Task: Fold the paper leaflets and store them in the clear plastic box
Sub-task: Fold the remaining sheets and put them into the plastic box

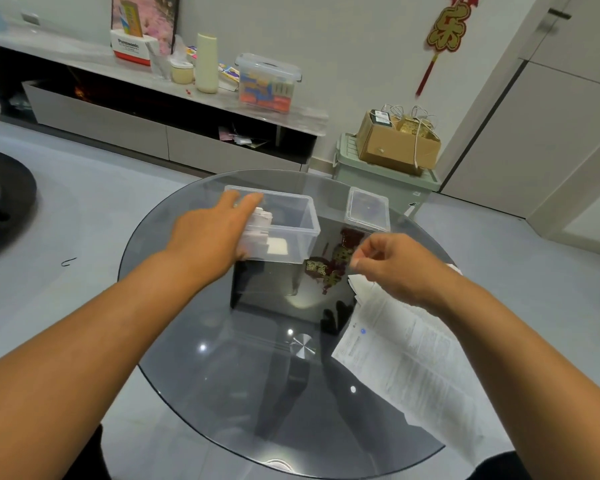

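Observation:
The clear plastic box (302,233) stands open at the far middle of the round glass table (222,375). Folded white leaflets (261,223) lie stacked against its left wall. My left hand (208,233) reaches over the box's left rim, its straight fingers lying on the folded stack; the thumb is hidden. My right hand (392,265) hovers right of the box with fingers loosely curled and nothing in them. Just below it, unfolded printed leaflets (399,362) lie spread along the table's right edge, partly under my right forearm.
The box's clear lid (368,209) lies at the table's far right. Behind the table stand a green storage bin (378,178) with a cardboard box (392,147) on top, and a long low cabinet (146,133) holding another lidded container (267,83).

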`<state>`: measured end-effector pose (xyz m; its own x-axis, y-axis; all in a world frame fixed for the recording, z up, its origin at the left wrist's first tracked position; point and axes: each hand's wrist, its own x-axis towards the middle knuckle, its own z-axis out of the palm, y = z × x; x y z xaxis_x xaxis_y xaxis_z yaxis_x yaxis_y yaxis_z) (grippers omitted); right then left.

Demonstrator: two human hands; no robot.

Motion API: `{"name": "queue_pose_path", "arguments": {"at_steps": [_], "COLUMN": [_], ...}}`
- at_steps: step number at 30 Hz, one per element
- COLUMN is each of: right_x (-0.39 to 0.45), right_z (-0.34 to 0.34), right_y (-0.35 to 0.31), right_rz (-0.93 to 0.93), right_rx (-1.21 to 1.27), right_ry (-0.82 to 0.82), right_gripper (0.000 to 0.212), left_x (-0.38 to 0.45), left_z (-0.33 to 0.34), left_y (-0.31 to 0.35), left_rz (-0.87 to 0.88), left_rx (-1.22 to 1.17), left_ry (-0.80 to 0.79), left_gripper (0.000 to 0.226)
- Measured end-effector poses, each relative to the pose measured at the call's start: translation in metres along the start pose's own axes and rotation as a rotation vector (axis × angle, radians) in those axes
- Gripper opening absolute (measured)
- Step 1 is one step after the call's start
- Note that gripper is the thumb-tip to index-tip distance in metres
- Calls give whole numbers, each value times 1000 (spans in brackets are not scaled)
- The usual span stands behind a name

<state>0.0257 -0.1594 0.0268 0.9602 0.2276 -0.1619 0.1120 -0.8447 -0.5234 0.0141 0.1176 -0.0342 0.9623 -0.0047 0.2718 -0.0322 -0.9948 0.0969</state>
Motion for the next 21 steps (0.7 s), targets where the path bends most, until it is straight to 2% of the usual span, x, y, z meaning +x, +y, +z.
{"name": "queue_pose_path", "arguments": {"at_steps": [3,6,8,10,11,13,14,16,19,21], "right_x": [-8,-14,-20,-27,-29,-30,-28,-23,-19,-18], "right_z": [7,14,19,23,25,27,27,23,17,14], "right_y": [17,25,27,26,26,27,29,36,53,64], "right_rz": [74,142,150,121,109,96,99,129,200,233], "right_rx": [-273,-369,-353,-315,-288,-236,-210,-133,48,150], "right_ry": [-22,-50,-82,-102,-107,-110,-101,-61,-20,-18], "right_gripper": [19,29,31,32,31,26,23,18,16,18], "left_x": [-1,-5,-11,-22,-28,-39,-44,-50,-51,-49], "left_z": [0,-4,-12,-15,-14,-6,-2,6,5,6], "left_y": [12,26,41,62,74,90,96,103,107,110], "left_rz": [-52,-98,-60,76,162,320,401,533,631,660], "left_rx": [21,72,41,-89,-204,-420,-448,-438,-421,-406], "left_ry": [41,97,169,181,121,-125,-254,-413,-478,-449], "left_gripper": [99,109,96,69,59,51,52,58,70,68]}}
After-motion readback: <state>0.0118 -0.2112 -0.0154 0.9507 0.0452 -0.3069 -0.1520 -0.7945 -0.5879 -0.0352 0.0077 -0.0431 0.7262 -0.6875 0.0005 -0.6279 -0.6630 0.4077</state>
